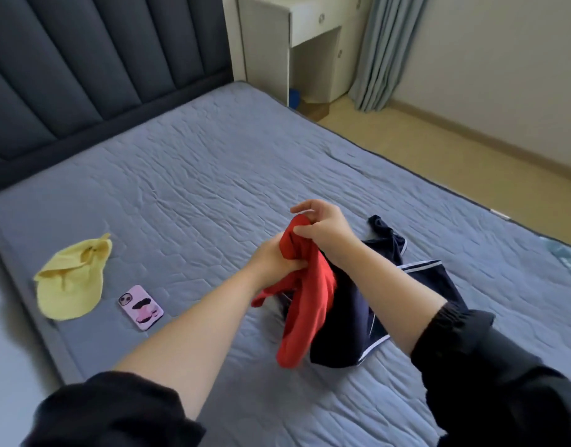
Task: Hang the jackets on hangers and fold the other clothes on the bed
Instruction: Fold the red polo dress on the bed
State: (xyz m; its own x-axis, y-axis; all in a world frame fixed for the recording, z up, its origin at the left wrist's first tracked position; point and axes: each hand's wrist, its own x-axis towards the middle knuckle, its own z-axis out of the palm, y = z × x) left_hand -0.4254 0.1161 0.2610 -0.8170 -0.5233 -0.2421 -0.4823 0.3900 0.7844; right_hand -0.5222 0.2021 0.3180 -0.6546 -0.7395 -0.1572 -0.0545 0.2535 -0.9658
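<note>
A red garment hangs bunched above the grey-blue bed. My left hand grips its upper part from the left. My right hand pinches the top edge of the red cloth between thumb and fingers, with the forefinger sticking out. Under the red piece, a dark navy garment with white trim lies spread on the bed, partly hidden by my right forearm. A pale yellow garment lies crumpled near the bed's left edge.
A phone in a pink case lies on the bed right of the yellow garment. A dark padded headboard stands at the back left. A white desk, grey curtain and wooden floor lie beyond the bed's right side.
</note>
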